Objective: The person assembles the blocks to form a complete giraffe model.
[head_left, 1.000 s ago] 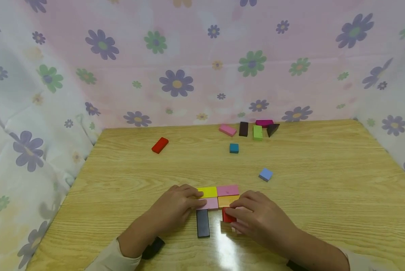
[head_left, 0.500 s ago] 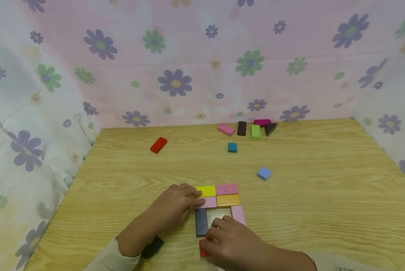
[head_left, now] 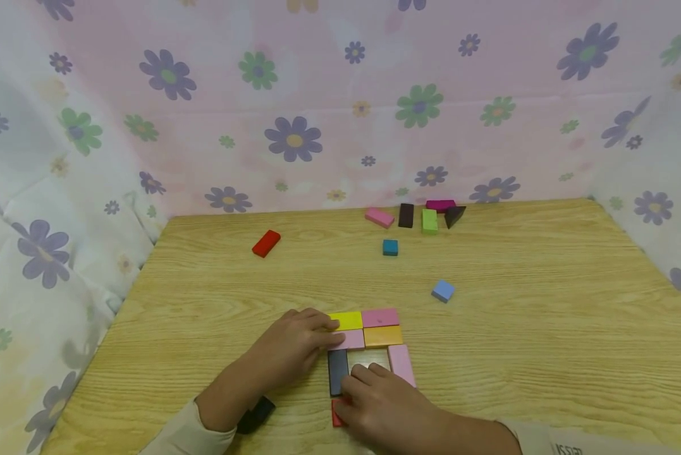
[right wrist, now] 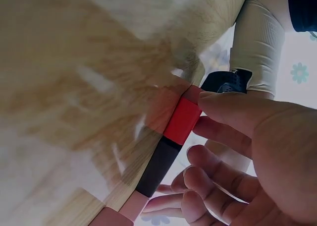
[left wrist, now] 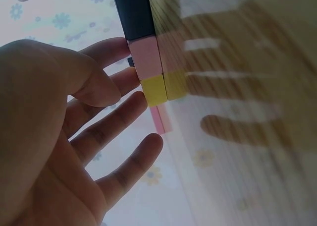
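My left hand (head_left: 291, 347) rests its fingertips on the yellow block (head_left: 346, 320) and the light pink block (head_left: 353, 340); the left wrist view shows its fingers loosely extended against the sides of the yellow block (left wrist: 154, 90) and pink block (left wrist: 147, 57). With thumb and fingers, my right hand (head_left: 386, 404) pinches a red block (head_left: 337, 414), partly hidden under it. That red block (right wrist: 182, 122) touches the near end of the black block (right wrist: 159, 166). An orange block (head_left: 382, 336), a darker pink block (head_left: 380, 317) and an upright-lying pink block (head_left: 401, 364) complete the flat layout's right side.
Another red block (head_left: 267, 243) lies at the back left. Toward the back are a teal block (head_left: 390, 248), a blue block (head_left: 443, 291), a green block (head_left: 429, 221), a pink block (head_left: 379, 217), a dark brown block (head_left: 406, 215), a magenta block (head_left: 441, 205) and a dark triangular block (head_left: 455, 216).
My right hand has carried the red block from beside the right pink block leftward and nearer, up to the black block's near end. The left hand has stayed in place.
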Tool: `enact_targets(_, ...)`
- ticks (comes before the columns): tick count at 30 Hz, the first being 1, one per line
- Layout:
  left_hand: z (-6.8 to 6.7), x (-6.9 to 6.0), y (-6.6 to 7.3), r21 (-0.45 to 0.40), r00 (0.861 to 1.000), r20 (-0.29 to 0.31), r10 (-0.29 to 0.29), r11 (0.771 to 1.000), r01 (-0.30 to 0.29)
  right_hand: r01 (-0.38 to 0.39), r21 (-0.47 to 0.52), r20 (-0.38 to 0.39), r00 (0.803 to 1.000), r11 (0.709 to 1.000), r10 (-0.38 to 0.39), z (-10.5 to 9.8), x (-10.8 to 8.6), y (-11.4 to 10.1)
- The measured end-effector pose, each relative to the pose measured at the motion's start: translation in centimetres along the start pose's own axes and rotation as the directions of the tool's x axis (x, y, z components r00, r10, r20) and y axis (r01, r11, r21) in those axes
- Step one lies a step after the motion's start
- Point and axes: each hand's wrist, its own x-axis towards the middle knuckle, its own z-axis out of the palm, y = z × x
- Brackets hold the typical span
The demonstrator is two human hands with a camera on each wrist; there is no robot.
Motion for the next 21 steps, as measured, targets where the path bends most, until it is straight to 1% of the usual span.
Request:
enact_targets(4,0.0,0.0,0.0,0.004,1.0,0.008,-0.001,1.0,0.001,-0.006,0.002,0.021,1.0,1.0,0.006,-0.1,0.0,0.1)
enact_targets(10,-0.1,0.1,0.0,0.005,1.0,-0.002,0.004,1.0,-0.004,-0.015,0.014,0.056,0.998,1.0,0.014,-0.2,0.0,0.2)
enact_targets(14,-0.2,0.1,0.0,-0.005,1.0,0.02,-0.014,1.0,0.014,-0.034,0.046,0.039,0.999,0.998,0.032,-0.6,-0.1,0.4)
enact_targets(18,-0.4,0.2,0.1,-0.018,0.998,0.046,-0.03,0.999,0.031,-0.106,0.105,0.007,0.994,0.989,0.106,-1.3,-0.3,1.5)
enact_targets(21,-0.4,0.2,0.2,-0.019,0.998,0.053,-0.034,0.999,0.035,-0.189,0.141,-0.003,0.982,0.972,0.191,-2.0,-0.9,3.0)
